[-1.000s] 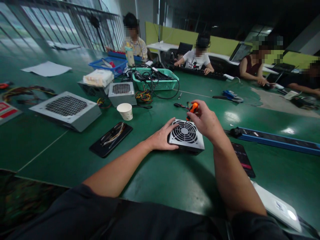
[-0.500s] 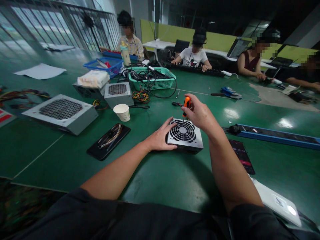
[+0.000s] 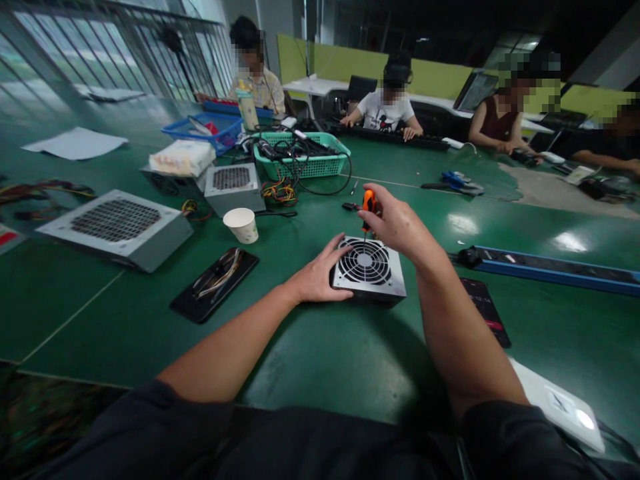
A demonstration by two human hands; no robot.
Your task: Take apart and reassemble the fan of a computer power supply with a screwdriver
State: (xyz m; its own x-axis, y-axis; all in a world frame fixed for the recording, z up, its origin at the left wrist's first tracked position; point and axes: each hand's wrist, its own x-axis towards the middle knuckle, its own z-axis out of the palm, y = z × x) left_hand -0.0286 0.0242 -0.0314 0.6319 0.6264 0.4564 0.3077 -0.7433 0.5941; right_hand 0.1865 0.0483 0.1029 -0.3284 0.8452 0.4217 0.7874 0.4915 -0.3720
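Note:
A small silver computer power supply lies on the green table, its round black fan grille facing up. My left hand grips its left side, with the thumb at the near edge and the fingers along the left and far edges. Above the far part of the box, my right hand is closed around an orange and black screwdriver. The screwdriver stands nearly upright, its shaft pointing down at the far side of the grille. Where exactly the tip rests is too small to tell.
Left of the box are a paper cup, a dark phone with wires on it, and a larger power supply. A green basket of cables stands behind. A blue power strip lies right. Several people sit across the table.
The screwdriver and my right hand stay in almost the same place above the grille. My left hand keeps its hold on the box. The whole view has shifted slightly.

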